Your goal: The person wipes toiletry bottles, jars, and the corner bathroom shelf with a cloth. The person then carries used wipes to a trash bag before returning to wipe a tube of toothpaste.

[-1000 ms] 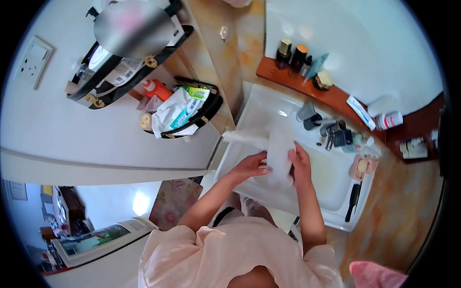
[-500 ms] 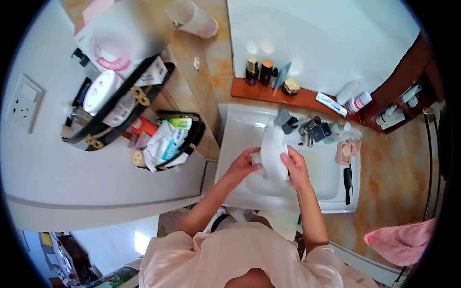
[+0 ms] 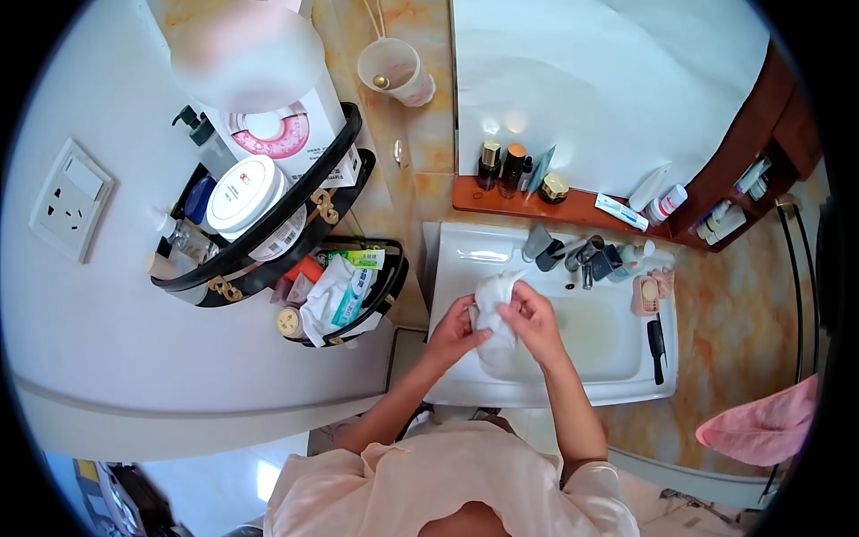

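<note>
A bunched white cloth [image 3: 495, 313] hangs between my two hands, above the white washbasin [image 3: 447, 259]. My left hand [image 3: 454, 333] grips its left side, with the thumb at the cloth's edge. On the right, my right hand [image 3: 531, 324] pinches the cloth near its upper right part. Behind the cloth, at the back rim of the basin, are grey and black cups [image 3: 543, 248] and a metal faucet [image 3: 586, 254]. Some of the cloth's underside is hidden.
A wooden shelf [image 3: 573, 208] with bottles and a toothpaste box runs below the mirror. A black comb [image 3: 657, 349] and pink soap dish [image 3: 644, 295] lie on the basin's right rim. Black corner racks [image 3: 394, 268] stand left; a pink towel [image 3: 761, 425] hangs right.
The cloth has gone from a long, spread strip to a smaller bunch. My right hand has moved up along its edge. The view has shifted, showing more of the left racks.
</note>
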Available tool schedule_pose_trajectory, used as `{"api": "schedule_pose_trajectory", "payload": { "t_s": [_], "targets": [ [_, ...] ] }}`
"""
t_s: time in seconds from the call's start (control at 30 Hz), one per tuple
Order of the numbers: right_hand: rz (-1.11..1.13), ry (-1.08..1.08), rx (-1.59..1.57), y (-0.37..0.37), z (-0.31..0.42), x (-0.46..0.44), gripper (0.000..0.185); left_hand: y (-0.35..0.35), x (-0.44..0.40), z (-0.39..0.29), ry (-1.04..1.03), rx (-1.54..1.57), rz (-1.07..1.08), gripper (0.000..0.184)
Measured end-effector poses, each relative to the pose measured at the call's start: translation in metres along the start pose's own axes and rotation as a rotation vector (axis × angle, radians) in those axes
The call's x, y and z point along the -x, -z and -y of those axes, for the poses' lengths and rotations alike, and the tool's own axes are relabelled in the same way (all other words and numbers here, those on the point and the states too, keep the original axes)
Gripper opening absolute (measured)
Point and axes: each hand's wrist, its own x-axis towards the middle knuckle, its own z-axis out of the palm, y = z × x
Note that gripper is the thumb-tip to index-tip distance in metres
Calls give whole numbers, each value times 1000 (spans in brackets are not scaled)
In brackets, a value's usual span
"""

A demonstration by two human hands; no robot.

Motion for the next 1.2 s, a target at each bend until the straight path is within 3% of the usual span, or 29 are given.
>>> {"api": "schedule_pose_trajectory", "payload": {
  "t_s": [0.07,0.1,0.2,0.23,0.33,0.43,0.5,0.57,0.67,0.77,0.87,1.0,1.13,1.2],
  "targets": [
    [-42,-5,98,28,-27,-10,26,5,5,-11,53,24,-115,51],
    [-64,-44,396,41,-26,-15,42,4,9,-25,65,23,-179,45],
    [-98,223,440,20,-14,0,62,10,9,-39,40,171,-266,43],
    [45,189,438,7,-13,4,73,7,9,-46,69,253,-251,46],
    [169,195,374,-29,-30,6,71,3,8,-65,26,236,-236,51],
    [95,83,191,-33,-45,-14,51,15,18,-96,39,31,-95,54],
    [41,71,61,-41,-53,-31,40,37,27,-97,-77,-216,-174,54],
    [-48,172,112,-50,-47,-61,39,61,35,-99,-228,-371,-294,49],
    [-80,382,243,-75,-32,-116,42,70,51,-110,-219,-270,-482,43],
    [-42,704,467,-111,-18,-152,61,74,58,-103,-220,-322,-513,37],
    [-104,849,608,-118,-53,-162,64,79,58,-101,-246,-382,-543,35],
    [-33,790,739,-107,-43,-149,56,79,43,-101,-280,-422,-507,33],
    [83,1255,833,-131,-14,-150,38,67,26,-96,-448,-380,-547,37],
    [167,1245,977,-144,-4,-162,32,70,9,-91,-572,-340,-608,42]
  ]
}}
